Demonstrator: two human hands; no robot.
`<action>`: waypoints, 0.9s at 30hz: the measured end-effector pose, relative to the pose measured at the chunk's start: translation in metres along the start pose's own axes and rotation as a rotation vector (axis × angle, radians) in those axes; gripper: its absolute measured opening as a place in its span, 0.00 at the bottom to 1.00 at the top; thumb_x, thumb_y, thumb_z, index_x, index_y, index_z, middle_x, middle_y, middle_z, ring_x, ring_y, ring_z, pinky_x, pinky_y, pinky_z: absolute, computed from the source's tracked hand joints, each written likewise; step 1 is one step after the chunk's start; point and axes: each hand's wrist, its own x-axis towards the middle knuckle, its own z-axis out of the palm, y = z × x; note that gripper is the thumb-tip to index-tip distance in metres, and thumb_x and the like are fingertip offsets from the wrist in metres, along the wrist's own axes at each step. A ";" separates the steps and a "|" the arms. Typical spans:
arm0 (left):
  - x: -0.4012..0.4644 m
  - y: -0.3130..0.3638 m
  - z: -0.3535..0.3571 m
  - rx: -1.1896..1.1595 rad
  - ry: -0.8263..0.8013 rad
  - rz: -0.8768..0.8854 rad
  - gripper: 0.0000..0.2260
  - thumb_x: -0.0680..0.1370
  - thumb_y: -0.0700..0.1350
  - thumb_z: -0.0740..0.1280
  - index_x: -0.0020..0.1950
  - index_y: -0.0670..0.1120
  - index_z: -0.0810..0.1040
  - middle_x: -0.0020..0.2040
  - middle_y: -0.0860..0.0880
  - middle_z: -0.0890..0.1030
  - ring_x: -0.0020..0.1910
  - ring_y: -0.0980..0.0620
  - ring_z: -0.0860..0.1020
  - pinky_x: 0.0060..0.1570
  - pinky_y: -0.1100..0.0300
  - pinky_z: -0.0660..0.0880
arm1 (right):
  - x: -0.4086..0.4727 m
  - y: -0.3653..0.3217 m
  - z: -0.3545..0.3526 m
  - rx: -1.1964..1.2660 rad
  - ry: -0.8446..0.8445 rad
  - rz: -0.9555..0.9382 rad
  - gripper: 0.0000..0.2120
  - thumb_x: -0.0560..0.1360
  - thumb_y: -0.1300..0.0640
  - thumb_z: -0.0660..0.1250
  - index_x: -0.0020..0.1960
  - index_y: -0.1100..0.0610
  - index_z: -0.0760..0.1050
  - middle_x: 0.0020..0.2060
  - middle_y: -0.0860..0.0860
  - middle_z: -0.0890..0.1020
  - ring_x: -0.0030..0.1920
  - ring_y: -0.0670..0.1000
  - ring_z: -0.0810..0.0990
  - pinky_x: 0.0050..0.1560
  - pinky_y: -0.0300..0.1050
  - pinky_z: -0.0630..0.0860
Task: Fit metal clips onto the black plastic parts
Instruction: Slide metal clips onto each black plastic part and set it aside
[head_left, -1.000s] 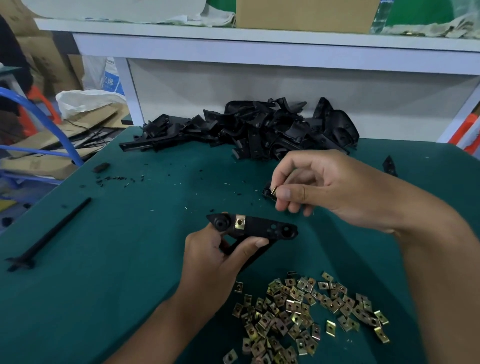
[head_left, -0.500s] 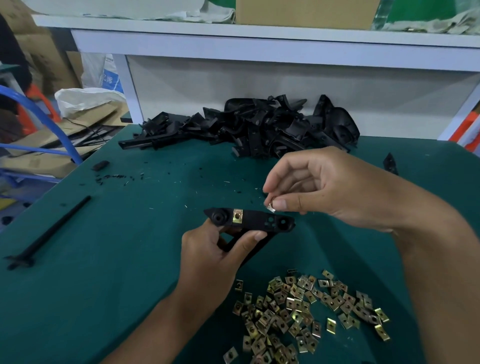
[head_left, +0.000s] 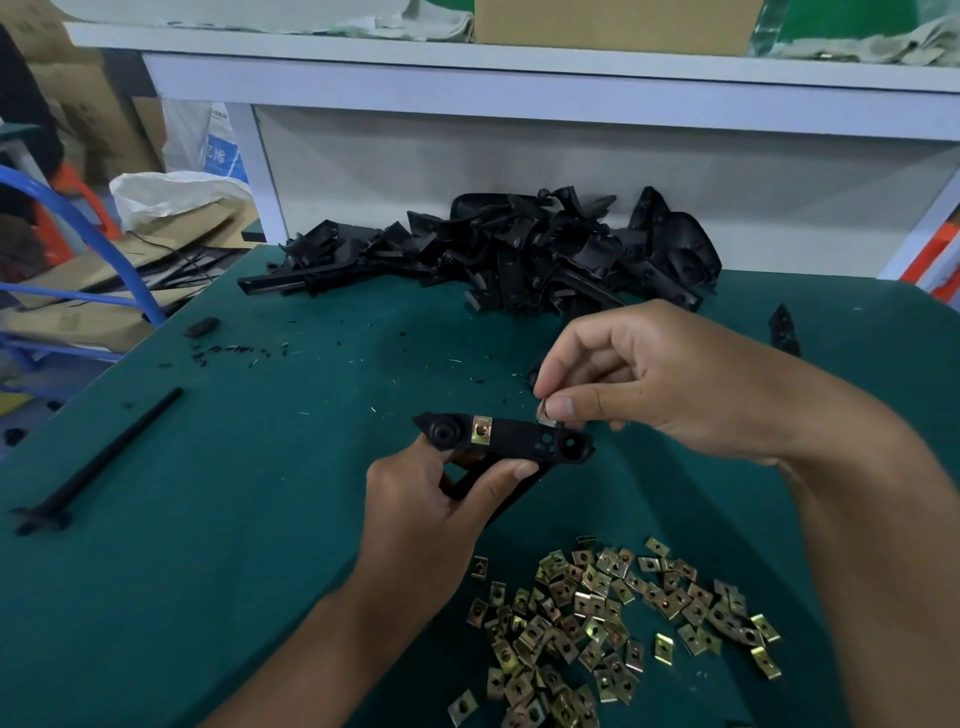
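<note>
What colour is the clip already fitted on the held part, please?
Brassy gold, on the fitted clip in the head view.

I read this as a factory assembly bench: green mat, heap of black plastic parts, loose metal clips, cardboard boxes on white shelving.
</note>
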 end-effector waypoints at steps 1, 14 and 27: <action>0.000 0.000 0.000 0.005 -0.002 0.002 0.05 0.74 0.64 0.69 0.47 0.67 0.79 0.43 0.67 0.83 0.38 0.64 0.82 0.34 0.72 0.73 | 0.000 0.000 0.000 0.002 0.004 -0.001 0.04 0.75 0.51 0.73 0.49 0.47 0.82 0.42 0.45 0.87 0.41 0.42 0.84 0.40 0.40 0.77; 0.001 0.000 0.000 0.035 0.001 0.014 0.05 0.73 0.63 0.69 0.47 0.66 0.79 0.42 0.66 0.83 0.36 0.63 0.81 0.31 0.73 0.71 | 0.000 -0.002 0.000 -0.005 0.017 0.012 0.05 0.74 0.50 0.74 0.49 0.48 0.82 0.42 0.47 0.87 0.42 0.44 0.85 0.44 0.46 0.78; 0.001 -0.001 0.000 0.076 0.012 -0.015 0.06 0.74 0.66 0.67 0.47 0.67 0.78 0.41 0.69 0.82 0.31 0.67 0.78 0.28 0.77 0.66 | -0.002 -0.011 0.009 -0.187 0.078 -0.021 0.02 0.75 0.52 0.74 0.47 0.47 0.82 0.41 0.40 0.86 0.44 0.39 0.84 0.50 0.34 0.77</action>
